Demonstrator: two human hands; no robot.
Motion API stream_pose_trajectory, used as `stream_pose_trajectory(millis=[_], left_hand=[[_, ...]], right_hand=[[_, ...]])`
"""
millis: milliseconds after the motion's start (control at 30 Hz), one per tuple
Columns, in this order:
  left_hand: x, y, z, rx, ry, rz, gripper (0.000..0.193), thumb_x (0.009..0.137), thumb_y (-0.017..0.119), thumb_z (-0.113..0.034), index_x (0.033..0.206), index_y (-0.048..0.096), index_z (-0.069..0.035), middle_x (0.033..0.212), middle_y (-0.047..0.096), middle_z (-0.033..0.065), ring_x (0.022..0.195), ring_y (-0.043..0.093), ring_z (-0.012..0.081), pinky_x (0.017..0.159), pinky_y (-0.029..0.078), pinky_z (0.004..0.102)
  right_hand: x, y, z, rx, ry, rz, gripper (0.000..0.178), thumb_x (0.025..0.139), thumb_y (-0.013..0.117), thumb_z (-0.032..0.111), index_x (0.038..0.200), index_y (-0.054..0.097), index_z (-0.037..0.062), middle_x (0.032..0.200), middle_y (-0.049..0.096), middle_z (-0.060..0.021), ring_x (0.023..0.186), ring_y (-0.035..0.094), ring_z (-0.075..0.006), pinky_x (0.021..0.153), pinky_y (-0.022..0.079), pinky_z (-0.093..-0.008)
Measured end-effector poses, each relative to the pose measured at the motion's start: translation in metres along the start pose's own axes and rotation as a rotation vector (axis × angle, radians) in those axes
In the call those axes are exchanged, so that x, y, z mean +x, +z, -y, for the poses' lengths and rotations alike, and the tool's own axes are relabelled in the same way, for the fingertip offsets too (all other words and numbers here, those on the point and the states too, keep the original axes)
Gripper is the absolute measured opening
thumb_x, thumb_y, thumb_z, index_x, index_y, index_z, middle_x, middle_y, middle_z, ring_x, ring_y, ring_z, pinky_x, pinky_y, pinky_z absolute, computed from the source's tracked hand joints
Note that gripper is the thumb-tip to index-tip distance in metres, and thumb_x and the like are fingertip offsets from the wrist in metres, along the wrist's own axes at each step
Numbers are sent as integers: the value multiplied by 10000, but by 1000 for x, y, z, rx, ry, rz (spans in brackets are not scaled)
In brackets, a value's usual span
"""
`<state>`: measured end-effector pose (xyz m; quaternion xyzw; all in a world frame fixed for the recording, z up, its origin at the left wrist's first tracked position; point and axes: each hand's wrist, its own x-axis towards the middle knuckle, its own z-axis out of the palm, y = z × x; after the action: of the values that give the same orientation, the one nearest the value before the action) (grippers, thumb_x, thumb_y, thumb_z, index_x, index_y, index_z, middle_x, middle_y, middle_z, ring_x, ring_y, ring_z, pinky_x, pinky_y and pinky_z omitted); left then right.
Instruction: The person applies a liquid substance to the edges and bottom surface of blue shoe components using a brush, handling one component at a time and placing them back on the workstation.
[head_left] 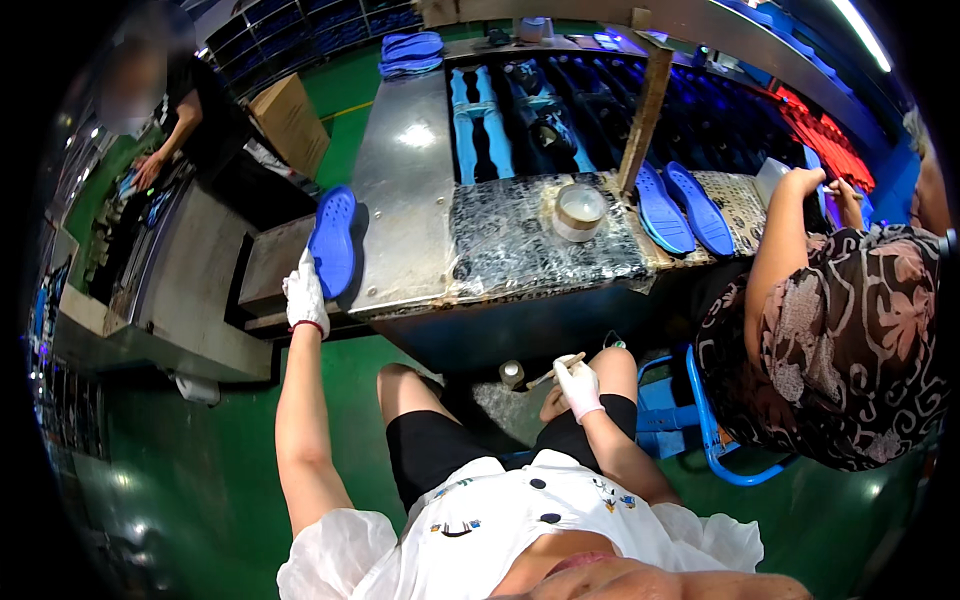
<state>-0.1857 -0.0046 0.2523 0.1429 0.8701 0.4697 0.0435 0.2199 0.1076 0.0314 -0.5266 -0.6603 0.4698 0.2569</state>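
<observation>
My left hand (pixel 305 292), in a white glove, reaches forward and grips a blue shoe sole (pixel 334 243) by its near end. The sole stands tilted at the left edge of the metal table (pixel 400 190). Over my right thigh, my gloved right hand (pixel 577 386) is closed around a thin wooden-handled brush (pixel 558 369), which points left. A small pale cup (pixel 511 374) stands low between my knees, left of the brush tip. On the plastic-covered part of the table are a round tub (pixel 580 212) and two blue soles (pixel 665 212) side by side.
Dark and light-blue shoe parts (pixel 482 125) lie on the line beyond the table, behind a wooden post (pixel 645 120). More blue soles (pixel 411 52) are stacked far left. A co-worker (pixel 830 340) sits close at right by a blue chair (pixel 710 430); another stands left near a cardboard box (pixel 290 125).
</observation>
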Motion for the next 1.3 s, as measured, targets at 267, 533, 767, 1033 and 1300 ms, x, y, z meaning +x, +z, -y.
stream_pose_trajectory(millis=[267, 533, 767, 1033, 1300], left_hand=[[-129, 33, -36, -953, 245, 159, 394, 793, 677, -90, 1143, 509, -18, 985, 589, 46, 862, 569, 140, 789, 483, 277], [-218, 59, -53, -894, 57, -35, 521, 721, 721, 18, 1181, 478, -4, 1077, 572, 89, 904, 569, 139, 788, 490, 275], [-233, 52, -51, -673, 219, 5, 408, 731, 721, 5, 1096, 537, 17, 1031, 598, 92, 876, 582, 145, 799, 491, 289], [-235, 51, -52, -836, 159, 22, 386, 741, 716, 5, 1085, 542, 12, 1034, 595, 87, 884, 577, 148, 803, 491, 293], [-237, 53, -49, -897, 127, 65, 413, 748, 712, -1, 1114, 522, 8, 1052, 585, 90, 886, 581, 156, 803, 495, 297]], right_hand=[[-29, -41, 116, 410, -247, -119, 135, 847, 555, 33, 955, 609, -26, 803, 618, -68, 688, 595, -118, 638, 481, -239], [-67, -62, 213, 330, -915, -222, 239, 658, 576, -136, 874, 594, -36, 695, 614, -128, 553, 565, -192, 502, 449, -282], [-75, -65, 223, 39, -1036, -275, 244, 625, 655, -82, 847, 603, 6, 689, 623, -84, 526, 543, -198, 486, 433, -279], [-76, -68, 229, 15, -1054, -259, 238, 623, 645, -97, 825, 604, 22, 690, 630, -60, 522, 551, -194, 488, 436, -266], [-80, -66, 231, -71, -1081, -278, 236, 603, 651, -85, 796, 610, 44, 672, 634, -37, 515, 556, -184, 471, 441, -262]])
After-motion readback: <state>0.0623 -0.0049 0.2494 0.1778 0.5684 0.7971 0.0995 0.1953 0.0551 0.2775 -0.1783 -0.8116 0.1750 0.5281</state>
